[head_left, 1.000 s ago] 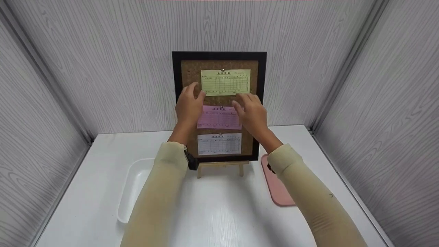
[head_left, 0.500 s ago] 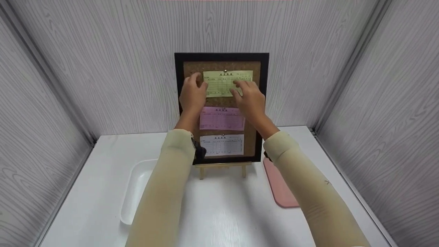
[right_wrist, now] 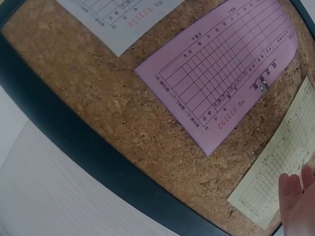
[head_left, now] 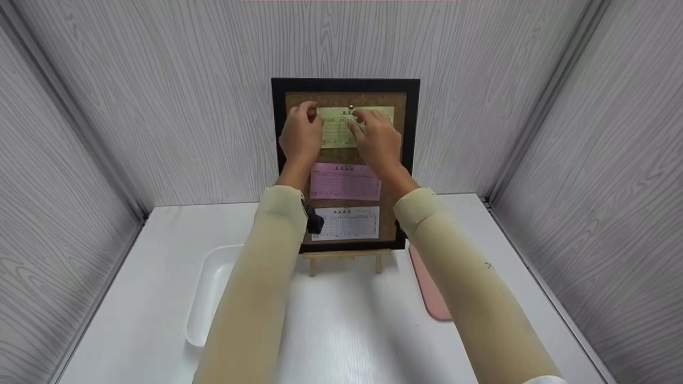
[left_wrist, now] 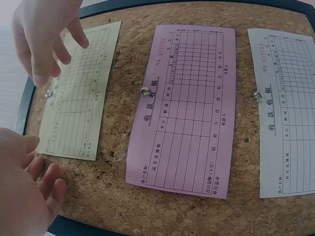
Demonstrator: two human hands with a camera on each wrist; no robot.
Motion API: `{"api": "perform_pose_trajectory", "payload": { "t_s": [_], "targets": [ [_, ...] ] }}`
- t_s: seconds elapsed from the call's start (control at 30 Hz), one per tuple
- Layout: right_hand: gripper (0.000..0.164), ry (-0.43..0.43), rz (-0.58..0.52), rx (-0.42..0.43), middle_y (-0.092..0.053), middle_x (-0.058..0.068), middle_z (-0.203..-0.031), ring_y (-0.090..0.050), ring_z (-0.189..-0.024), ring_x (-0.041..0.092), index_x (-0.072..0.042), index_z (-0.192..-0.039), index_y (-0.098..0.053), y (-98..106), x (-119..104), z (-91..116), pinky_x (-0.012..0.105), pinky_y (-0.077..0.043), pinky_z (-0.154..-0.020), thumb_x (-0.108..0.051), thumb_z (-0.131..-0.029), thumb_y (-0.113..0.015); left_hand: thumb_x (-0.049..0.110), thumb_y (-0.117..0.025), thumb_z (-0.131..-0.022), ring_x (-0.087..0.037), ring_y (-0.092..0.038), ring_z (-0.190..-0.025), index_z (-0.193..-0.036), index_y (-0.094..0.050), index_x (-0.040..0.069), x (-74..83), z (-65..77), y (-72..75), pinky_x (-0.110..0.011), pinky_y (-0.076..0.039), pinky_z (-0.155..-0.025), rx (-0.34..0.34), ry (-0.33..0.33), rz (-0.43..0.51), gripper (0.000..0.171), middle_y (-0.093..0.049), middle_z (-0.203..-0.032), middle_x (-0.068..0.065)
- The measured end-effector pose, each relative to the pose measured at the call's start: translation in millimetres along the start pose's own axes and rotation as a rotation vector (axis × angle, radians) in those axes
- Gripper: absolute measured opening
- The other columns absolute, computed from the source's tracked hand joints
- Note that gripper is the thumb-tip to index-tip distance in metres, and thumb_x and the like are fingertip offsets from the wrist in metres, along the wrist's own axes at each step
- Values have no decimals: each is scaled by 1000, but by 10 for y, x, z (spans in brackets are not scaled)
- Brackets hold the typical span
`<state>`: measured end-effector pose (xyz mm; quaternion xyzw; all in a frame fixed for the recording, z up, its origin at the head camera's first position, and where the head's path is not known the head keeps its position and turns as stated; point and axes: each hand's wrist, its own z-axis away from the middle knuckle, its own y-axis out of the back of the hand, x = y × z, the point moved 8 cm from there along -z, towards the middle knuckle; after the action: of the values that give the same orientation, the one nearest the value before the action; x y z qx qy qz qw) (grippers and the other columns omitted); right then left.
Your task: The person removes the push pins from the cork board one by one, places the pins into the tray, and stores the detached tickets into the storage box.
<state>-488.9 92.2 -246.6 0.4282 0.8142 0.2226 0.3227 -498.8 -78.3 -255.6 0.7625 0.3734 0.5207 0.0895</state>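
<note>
A pale yellow receipt slip (head_left: 336,132) is fixed near the top of a black-framed corkboard (head_left: 388,226) by a clear push pin (left_wrist: 48,93) at its upper edge. My left hand (head_left: 301,134) is at the slip's left end, its fingers loosely bent and holding nothing. Over the slip's right half, my right hand (head_left: 378,141) has its fingertips close to the pin, with thumb and fingers apart. In the left wrist view, the right hand's fingers hide part of the yellow slip. Below it hang a pink slip (head_left: 346,184) and a white slip (head_left: 355,224), each pinned at its upper edge.
The board stands on a small wooden easel (head_left: 347,255) on a white table (head_left: 341,325). A white tray (head_left: 205,298) lies to the left, partly behind my left sleeve. A pink tray (head_left: 431,298) lies to the right, partly covered by my right sleeve. Wood-grain panels enclose three sides.
Both hands have moved up the board. The right hand has gone from below the yellow slip up and left toward its pin; the left has risen along the slip's left end. The slips stay pinned.
</note>
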Motion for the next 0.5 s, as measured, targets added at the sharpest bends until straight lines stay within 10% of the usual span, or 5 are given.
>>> {"api": "perform_pose_trajectory", "payload": {
  "t_s": [0.5],
  "targets": [
    [26,-34,17,0,-65,-6,-102,-59,-94,13,-22,-115,-66,-115,18,-138,36,-48,-73,-37,-95,-58,32,-56,-96,-7,-61,-86,-118,-65,25,-20,-53,2,-32,-45,-80,8,48,11,25,-67,-104,11]
  ]
}}
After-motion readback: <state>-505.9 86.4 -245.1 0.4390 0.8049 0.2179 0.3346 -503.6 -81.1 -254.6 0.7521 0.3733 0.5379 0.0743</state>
